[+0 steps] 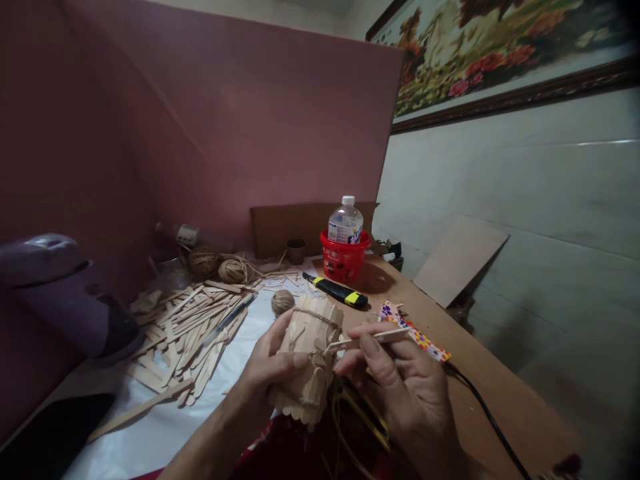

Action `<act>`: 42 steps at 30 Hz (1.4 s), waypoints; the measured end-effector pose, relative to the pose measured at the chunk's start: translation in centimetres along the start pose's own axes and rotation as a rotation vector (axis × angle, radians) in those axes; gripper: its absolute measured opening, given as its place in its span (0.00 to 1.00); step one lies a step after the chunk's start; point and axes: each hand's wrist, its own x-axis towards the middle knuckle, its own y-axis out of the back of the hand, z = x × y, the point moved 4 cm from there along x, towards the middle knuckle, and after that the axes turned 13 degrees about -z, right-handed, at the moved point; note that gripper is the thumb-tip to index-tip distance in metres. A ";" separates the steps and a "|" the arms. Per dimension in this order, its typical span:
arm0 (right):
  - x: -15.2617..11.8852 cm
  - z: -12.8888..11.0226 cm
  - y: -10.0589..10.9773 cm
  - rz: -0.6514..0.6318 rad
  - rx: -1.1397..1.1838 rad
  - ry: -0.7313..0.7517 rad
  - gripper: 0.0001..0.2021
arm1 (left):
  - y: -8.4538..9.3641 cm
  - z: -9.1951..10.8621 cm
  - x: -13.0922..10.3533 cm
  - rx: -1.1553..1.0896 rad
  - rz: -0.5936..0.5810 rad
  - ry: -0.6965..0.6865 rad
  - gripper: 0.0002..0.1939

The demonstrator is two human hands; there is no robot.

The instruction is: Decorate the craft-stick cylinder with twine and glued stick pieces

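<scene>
My left hand [273,363] is wrapped around the side of a tilted holder made of wooden craft sticks [305,333], which has twine around its upper part and small wooden pieces on its front. Between the thumb and fingers of my right hand [395,370] is a thin wooden stick [380,337], its tip at or close to the holder's right side; I cannot tell whether it touches. Below the right hand, a loose strand of twine and a yellowish looped thing [367,417], perhaps scissor handles, show in part over my dark lap.
Loose craft sticks [175,333] are heaped on the left. Balls of twine [233,271], a black-and-yellow utility knife [337,291] and a red bucket [345,259] holding a plastic bottle [346,223] stand behind. A flower-patterned tool [417,333] with a black cord lies right.
</scene>
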 end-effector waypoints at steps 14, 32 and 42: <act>0.0 -0.5 -0.3 -0.005 -0.091 0.045 0.06 | -0.3 0.0 0.1 -0.015 -0.020 -0.019 0.30; -0.3 0.0 -0.5 0.018 0.018 -0.010 0.08 | 0.3 -0.3 0.0 0.013 -0.013 -0.009 0.32; 0.3 0.1 -0.4 -0.010 0.010 0.001 0.07 | 0.0 -0.1 0.1 0.004 -0.017 -0.008 0.33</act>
